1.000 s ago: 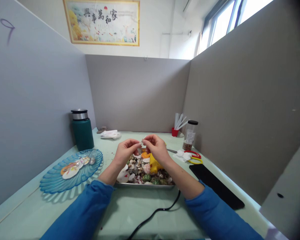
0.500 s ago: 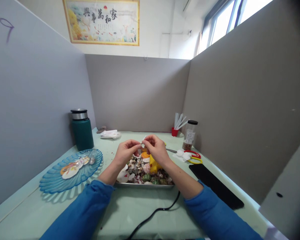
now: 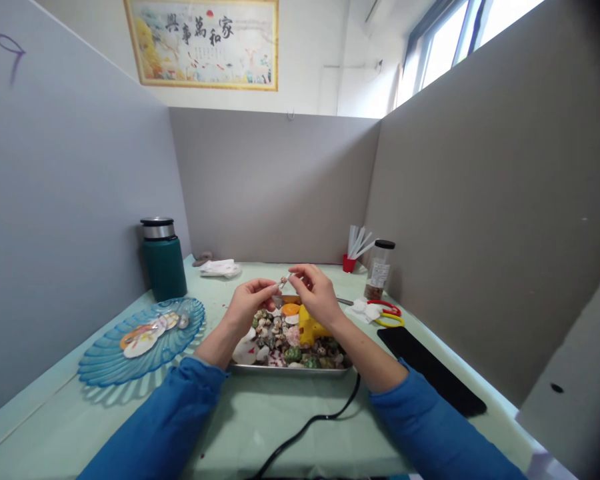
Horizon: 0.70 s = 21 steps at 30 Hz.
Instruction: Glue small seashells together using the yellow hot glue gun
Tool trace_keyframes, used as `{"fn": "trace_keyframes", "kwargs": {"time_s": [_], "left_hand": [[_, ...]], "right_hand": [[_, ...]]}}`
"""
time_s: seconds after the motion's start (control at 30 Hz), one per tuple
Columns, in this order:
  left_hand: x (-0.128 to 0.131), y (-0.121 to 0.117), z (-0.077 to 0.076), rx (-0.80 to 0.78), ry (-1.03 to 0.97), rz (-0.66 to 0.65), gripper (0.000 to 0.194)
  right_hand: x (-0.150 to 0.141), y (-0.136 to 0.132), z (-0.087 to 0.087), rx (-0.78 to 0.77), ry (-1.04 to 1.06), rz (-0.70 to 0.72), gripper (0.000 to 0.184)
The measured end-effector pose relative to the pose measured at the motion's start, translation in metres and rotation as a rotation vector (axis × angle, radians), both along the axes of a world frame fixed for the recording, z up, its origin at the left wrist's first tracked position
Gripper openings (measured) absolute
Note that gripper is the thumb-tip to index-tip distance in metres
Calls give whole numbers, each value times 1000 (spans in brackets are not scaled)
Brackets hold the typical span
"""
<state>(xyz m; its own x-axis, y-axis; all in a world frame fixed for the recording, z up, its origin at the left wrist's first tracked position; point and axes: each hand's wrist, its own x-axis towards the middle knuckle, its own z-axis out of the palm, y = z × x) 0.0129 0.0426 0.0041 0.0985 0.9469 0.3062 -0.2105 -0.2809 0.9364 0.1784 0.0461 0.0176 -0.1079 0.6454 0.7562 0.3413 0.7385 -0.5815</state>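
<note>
Above the metal tray (image 3: 290,371), my left hand (image 3: 250,301) pinches a small spotted shell (image 3: 283,281) between thumb and fingertips. Close against it, my right hand (image 3: 314,292) has its thumb and fingers bent together at the shell's right side. A tiny pale bit shows at those fingertips, too small to name. Below both hands the tray holds many small shells (image 3: 275,330), a green shell (image 3: 293,355), and an orange shell (image 3: 291,309). A yellow glue gun (image 3: 309,328) lies among them, partly hidden by my right hand and forearm.
A blue scalloped plate (image 3: 100,363) with several shells stands left, before a green bottle (image 3: 164,267). At right are red-and-yellow scissors (image 3: 391,320), white tissue (image 3: 365,310), a jar (image 3: 380,270), a red cup (image 3: 349,264) of white sticks and a black slab (image 3: 433,370). A black cord (image 3: 310,427) crosses the front.
My right hand's fingertips have drawn slightly apart from the left's, to the right, and the small shell between them shows more clearly. The tray and plate have stayed put.
</note>
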Motion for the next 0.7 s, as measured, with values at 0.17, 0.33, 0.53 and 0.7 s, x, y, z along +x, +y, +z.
{"fn": "trace_keyframes", "kwargs": {"time_s": [0.17,0.33,0.53,0.7], "left_hand": [[0,0,0,2,-3,-35,23],[-1,1,-2,-5,-16,-53,23],[0,0,0,-10,-21,-56,23],[-1,2,1,-58,-71,3,28]], "right_hand": [[0,-1,0,86,-88,18,19],[0,3,-4,139,-118,23,15],[0,5,-6,181,-138,5,15],[1,7,-8,140,-160,-73,19]]}}
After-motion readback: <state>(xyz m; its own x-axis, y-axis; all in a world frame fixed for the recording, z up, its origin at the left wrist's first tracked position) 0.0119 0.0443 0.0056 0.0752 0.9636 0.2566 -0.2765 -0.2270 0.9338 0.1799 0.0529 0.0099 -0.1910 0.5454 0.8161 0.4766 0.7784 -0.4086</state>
